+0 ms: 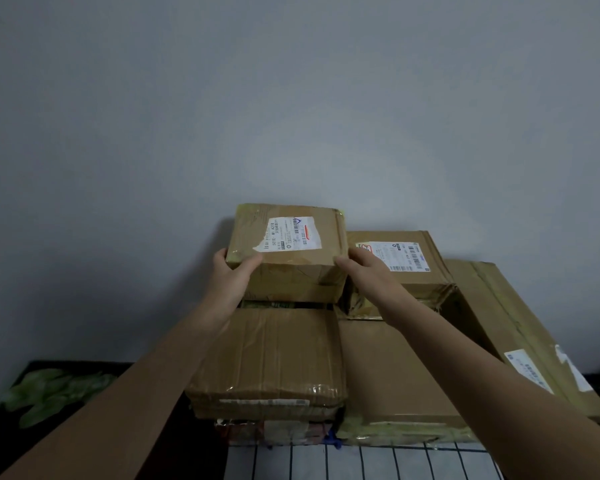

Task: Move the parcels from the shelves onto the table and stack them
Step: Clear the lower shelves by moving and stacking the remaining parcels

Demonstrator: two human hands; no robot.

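From the head camera, both hands are on one small cardboard parcel (302, 271) with a white shipping label, at the top of a heap of boxes against the grey wall (291, 98). The left hand (231, 271) grips its near left corner, thumb across the front face and fingers wrapped round the side. The right hand (362, 268) clasps the near right edge, thumb in front and fingers along the side. The parcel sits level over a taped flat parcel (271, 351), with a thin green-printed item (274, 304) between them; whether its weight is already down, I cannot tell. Just beside it on the right stands a labelled carton (406, 271), in front of that a broad plain box (395, 375), and further right a long box (520, 327) lies tilted. All rest on the table (361, 459), which has a white grid-patterned cloth and, to the left, a dark leaf-printed cover (49, 393). Judging by this, the task is well along: several parcels are stacked and this one is being set on top. The shelves are out of view, so what remains there is unknown.
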